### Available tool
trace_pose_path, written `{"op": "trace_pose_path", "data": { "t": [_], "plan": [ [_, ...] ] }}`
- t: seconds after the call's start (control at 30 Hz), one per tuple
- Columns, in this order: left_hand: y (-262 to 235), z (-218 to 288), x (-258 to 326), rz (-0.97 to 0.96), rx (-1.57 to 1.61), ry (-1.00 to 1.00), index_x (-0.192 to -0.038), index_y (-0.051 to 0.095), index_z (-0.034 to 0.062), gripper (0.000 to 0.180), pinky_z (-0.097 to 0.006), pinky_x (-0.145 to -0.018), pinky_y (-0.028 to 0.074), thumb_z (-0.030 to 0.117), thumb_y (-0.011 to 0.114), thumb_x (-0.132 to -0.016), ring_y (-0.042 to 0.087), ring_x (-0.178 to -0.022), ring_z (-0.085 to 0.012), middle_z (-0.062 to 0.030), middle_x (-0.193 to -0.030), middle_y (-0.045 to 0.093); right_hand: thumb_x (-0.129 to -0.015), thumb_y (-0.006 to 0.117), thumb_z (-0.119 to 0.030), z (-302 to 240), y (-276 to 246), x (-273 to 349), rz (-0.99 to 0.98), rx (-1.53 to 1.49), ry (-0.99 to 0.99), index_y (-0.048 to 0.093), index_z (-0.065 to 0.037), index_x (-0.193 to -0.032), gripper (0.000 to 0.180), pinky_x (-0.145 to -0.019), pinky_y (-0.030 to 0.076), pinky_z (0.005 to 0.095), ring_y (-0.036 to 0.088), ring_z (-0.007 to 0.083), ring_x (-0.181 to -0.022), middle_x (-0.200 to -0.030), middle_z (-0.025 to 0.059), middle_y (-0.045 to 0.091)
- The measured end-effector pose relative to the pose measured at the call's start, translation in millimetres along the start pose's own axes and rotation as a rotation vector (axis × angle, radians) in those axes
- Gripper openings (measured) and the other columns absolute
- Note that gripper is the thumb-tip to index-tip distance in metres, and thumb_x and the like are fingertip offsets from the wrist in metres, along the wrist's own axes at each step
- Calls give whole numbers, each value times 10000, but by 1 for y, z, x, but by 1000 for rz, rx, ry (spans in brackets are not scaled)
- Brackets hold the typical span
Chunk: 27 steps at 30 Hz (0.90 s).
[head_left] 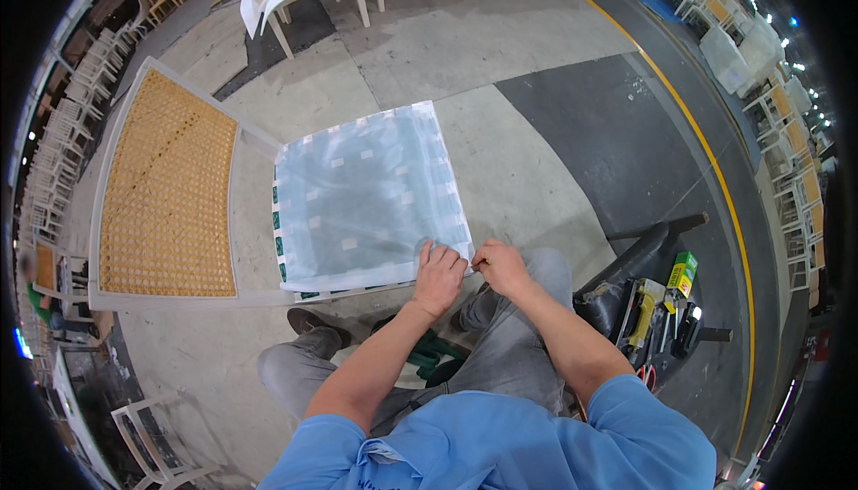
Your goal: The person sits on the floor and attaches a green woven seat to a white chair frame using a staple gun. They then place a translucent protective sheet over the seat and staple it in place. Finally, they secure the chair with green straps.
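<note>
1. Chair: one, white frame (163, 301) with one tan woven cane back panel (170, 195), the back standing at the left of the seat
2. Sheet: one, translucent pale-blue with white edges (362, 195), spread over the chair's seat in front of the person; at least three green marks show along its left edge
3. Left hand (441, 275): one, fingers side by side and laid on the sheet near its near right corner, gripping nothing visible
4. Right hand (499, 265): one, thumb and fingertips together at that same corner, just beside the left hand; cannot tell what is pinched
5. Black stool (612, 280): one, at the person's right, two legs visible, carrying one green-and-yellow box (683, 274), one bulky yellow-handled tool (642, 318) and one black-and-silver tool (687, 329)
6. Floor: one yellow curved-looking line (688, 119) at the right
7. Background chairs: rows at both sides, too small to count
</note>
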<state>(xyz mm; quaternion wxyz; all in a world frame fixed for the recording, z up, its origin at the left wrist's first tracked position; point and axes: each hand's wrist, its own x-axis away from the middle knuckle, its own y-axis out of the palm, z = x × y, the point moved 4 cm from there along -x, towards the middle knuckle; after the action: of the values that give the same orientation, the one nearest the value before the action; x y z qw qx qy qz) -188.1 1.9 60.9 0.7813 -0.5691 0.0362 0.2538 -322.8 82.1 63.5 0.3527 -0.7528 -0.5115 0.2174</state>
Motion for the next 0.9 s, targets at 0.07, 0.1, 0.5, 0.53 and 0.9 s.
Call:
{"op": "trace_pose_path", "data": {
  "t": [0.07,0.1,0.5,0.53,0.9],
  "plan": [
    [1,-1,1,-22,-13,4,-970,701,127,153,-548,-1136,328,152,657,-825,568,-1100,-257,-36,-995,609,-802,694,-27,-3,-1,1,-5,86,-46,745,-64,-851,79,-763,555,436,687,351,-849,-923,124,691],
    [2,-2,3,-29,-18,15,-1001,706,123,182,-557,-1141,323,153,649,-831,566,-1111,-259,-37,-1012,612,-811,675,-41,-3,0,3,-27,103,-40,750,-74,-872,102,-780,551,450,684,355,-874,-940,122,688],
    [-6,15,18,-25,-89,-10,-1189,690,95,332,-599,-1169,293,164,614,-874,517,-1244,-328,-68,-1223,606,-868,686,-77,-11,-41,37,78,-113,50,749,-74,-1076,218,-817,542,435,680,342,-952,-1006,123,694],
    [-6,11,19,-31,-83,-21,-1175,693,94,318,-594,-1171,295,166,621,-874,517,-1246,-329,-65,-1222,611,-867,699,-76,-11,-50,39,82,-132,97,747,-67,-1072,211,-802,542,427,683,337,-925,-1006,127,697],
    [-9,2,3,-24,144,-103,-1044,717,114,218,-570,-1160,318,135,729,-827,553,-1176,-275,-31,-1097,639,-874,719,-102,-16,-28,3,-135,91,-72,694,-95,-1060,188,-809,532,447,669,354,-935,-1024,124,659]
  ]
}}
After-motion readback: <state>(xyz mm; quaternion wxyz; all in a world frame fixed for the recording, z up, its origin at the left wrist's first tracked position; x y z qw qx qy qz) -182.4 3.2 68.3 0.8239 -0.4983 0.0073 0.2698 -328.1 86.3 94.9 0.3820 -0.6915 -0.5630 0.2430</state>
